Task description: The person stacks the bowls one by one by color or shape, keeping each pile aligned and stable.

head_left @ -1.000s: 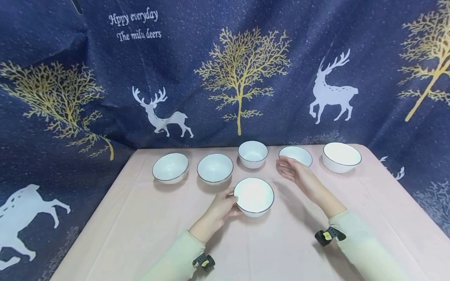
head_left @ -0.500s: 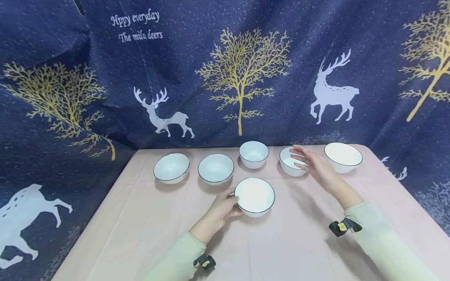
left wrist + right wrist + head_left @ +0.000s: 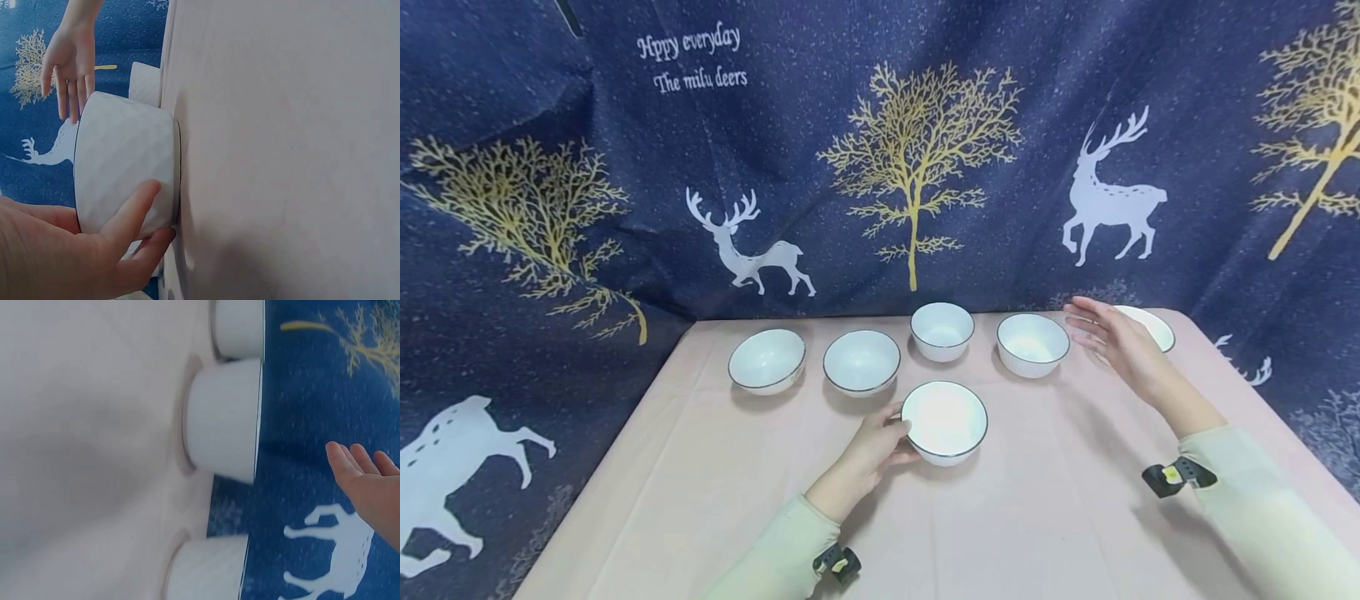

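Note:
In the head view my left hand [image 3: 870, 450] holds a white bowl [image 3: 943, 423] with a dark rim, thumb at the rim and fingers on its outer side. Faceted dimples cover that bowl's outer wall [image 3: 128, 162] in the left wrist view, where it stands upright on the cloth or just above it. My right hand [image 3: 1116, 342], fingers extended and holding nothing, hovers in front of the far-right white bowl [image 3: 1153, 327], hiding much of it. Just left of the right hand stands another white bowl [image 3: 1032, 346]; the right wrist view shows its plain-looking side [image 3: 222, 422].
Along the back of the pink-clothed table [image 3: 1000, 517] stand a small bowl [image 3: 942, 332] and two wider bowls, one in the middle left [image 3: 861, 362] and one at far left [image 3: 767, 361]. A dark blue curtain [image 3: 865, 250] with deer and trees hangs behind.
My right hand has moved rightward from over the fourth bowl of the back row to the far-right bowl, uncovering the former. The left hand and its bowl have stayed put.

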{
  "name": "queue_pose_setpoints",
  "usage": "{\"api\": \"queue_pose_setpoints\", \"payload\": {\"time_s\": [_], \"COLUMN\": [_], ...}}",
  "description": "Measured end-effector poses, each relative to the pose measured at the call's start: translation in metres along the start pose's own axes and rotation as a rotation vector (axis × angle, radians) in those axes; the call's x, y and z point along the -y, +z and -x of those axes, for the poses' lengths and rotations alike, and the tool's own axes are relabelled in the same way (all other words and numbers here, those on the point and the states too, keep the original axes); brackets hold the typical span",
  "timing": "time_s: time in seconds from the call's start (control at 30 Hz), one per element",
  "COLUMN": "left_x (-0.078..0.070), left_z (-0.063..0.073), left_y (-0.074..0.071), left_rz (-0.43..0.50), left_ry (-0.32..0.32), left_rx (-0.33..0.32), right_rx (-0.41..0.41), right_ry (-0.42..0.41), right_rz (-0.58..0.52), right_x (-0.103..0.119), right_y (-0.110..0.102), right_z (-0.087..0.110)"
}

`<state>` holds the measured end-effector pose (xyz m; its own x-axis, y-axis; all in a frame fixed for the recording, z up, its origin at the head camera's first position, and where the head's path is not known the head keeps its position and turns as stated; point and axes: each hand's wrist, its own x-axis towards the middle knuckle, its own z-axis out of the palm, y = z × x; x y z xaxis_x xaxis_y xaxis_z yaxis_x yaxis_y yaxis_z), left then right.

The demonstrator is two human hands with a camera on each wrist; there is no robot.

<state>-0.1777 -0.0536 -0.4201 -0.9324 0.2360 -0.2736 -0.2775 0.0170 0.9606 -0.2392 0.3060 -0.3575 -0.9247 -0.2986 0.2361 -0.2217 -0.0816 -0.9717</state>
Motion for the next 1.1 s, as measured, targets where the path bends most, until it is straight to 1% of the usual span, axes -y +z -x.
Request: {"api": "queue_pose_setpoints", "payload": {"time_s": [0.13, 0.33, 0.47, 0.53, 0.6, 0.7, 0.77, 0.8, 0.97, 1.1], "left_x": [0.000, 0.000, 0.001, 0.001, 0.001, 0.001, 0.001, 0.001, 0.002, 0.002], "left_z": [-0.001, -0.001, 0.000, 0.000, 0.000, 0.000, 0.000, 0.000, 0.000, -0.001], "left_y": [0.000, 0.000, 0.000, 0.000, 0.000, 0.000, 0.000, 0.000, -0.001, -0.002], "left_rz": [0.005, 0.006, 0.012, 0.012, 0.006, 0.000, -0.002, 0.000, 0.002, 0.001], "left_ry": [-0.002, -0.003, -0.002, -0.001, 0.001, 0.003, 0.003, 0.001, -0.008, -0.014], "left_rx": [-0.001, -0.005, -0.001, 0.001, 0.003, 0.004, 0.004, 0.004, 0.005, 0.001], "right_rx": [-0.019, -0.050, -0.088, -0.109, -0.147, -0.211, -0.249, -0.261, -0.301, -0.366], "right_ry": [-0.053, -0.076, -0.110, -0.121, -0.111, -0.075, -0.055, -0.052, -0.061, -0.032], "right_rz": [-0.046, -0.068, -0.148, -0.171, -0.159, -0.080, -0.053, -0.061, -0.212, -0.195], "right_x": [0.001, 0.000, -0.003, -0.004, -0.005, -0.006, -0.005, -0.005, -0.008, -0.010], "right_y": [-0.015, -0.036, -0.049, -0.054, -0.060, -0.068, -0.072, -0.075, -0.089, -0.098], "right_z": [0.001, 0.002, 0.003, 0.004, 0.006, 0.010, 0.011, 0.012, 0.015, 0.017]}}
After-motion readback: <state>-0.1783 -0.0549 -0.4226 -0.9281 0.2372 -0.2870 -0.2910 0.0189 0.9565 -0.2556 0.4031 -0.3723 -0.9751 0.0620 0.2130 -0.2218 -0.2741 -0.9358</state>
